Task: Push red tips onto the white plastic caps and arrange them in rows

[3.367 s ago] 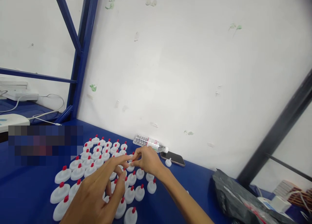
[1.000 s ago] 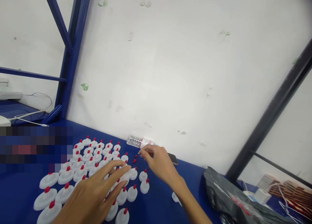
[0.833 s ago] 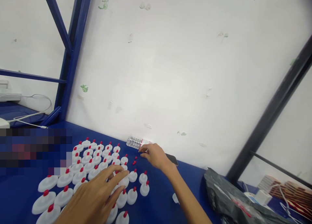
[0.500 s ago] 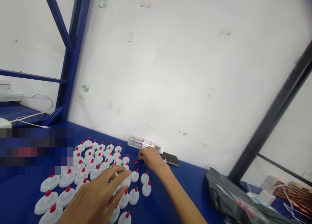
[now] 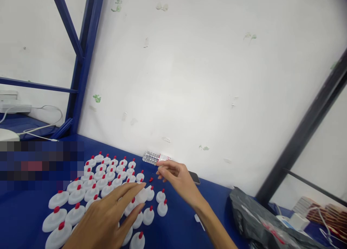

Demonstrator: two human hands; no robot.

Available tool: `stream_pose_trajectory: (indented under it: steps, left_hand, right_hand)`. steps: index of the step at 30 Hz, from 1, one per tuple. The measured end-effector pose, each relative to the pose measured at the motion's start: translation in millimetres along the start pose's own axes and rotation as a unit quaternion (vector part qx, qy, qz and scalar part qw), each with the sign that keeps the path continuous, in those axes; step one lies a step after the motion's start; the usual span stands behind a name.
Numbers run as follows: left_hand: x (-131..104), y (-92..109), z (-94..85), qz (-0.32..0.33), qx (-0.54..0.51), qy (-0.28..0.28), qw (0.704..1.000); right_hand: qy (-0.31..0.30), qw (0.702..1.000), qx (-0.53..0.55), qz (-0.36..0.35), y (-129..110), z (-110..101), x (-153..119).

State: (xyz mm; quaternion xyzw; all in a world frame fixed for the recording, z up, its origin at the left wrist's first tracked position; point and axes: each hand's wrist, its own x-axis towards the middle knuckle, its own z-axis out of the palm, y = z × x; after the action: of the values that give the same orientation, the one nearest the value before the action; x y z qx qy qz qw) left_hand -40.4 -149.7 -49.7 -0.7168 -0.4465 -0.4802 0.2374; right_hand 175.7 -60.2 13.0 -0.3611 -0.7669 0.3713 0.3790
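White oval pieces with red tips [image 5: 76, 194] stand in rows on the blue table [image 5: 187, 220]. My left hand [image 5: 111, 213] reaches over them, thumb and fingers closed round a white piece [image 5: 141, 196] at their ends. To its right, my right hand [image 5: 173, 175] hovers with curled fingers, thumb close to the forefinger; whatever may be between them is too small to make out. Just left of its fingertips a loose red tip [image 5: 151, 179] lies on the table. Behind my right hand is a clear bottle [image 5: 150, 157] with a red and white label.
A dark phone [image 5: 194, 178] lies partly behind my right wrist. Beside that forearm is a small white item [image 5: 200, 222]. On the right sits a grey plastic bag [image 5: 252, 213]. A white wall [image 5: 173, 79] rises behind the table; a blue frame post [image 5: 85, 68] stands left.
My right hand has moved slightly right and its fingers have lifted from beside the bottle. The small white item beside its forearm has come into view. My left hand stays at the white piece.
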Motion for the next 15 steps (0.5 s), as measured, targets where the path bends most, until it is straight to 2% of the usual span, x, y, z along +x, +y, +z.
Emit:
stream_pose_trajectory:
  steps: [2, 7, 9, 12, 15]
  left_hand:
    - [1, 1, -1.2, -0.004, -0.009, 0.004, 1.0]
    - [1, 2, -2.4, -0.007, -0.034, 0.04, 0.999]
    - [2, 2, -2.5, 0.001, -0.036, 0.056, 0.998]
    - [1, 0, -2.1, 0.002, -0.047, 0.05, 0.998]
    - [-1, -2, -1.5, -0.032, -0.059, 0.031, 0.997]
  right_hand:
    - [-0.002, 0.997, 0.077, -0.006, -15, 12, -10]
    - [-0.006, 0.989, 0.147, -0.016, -32, 30, -22]
    - [-0.005, 0.987, 0.16, -0.017, -33, 31, -21]
    - [-0.002, 0.987, 0.161, -0.012, -32, 30, -18]
    - [0.004, 0.991, 0.13, -0.016, -32, 32, -15]
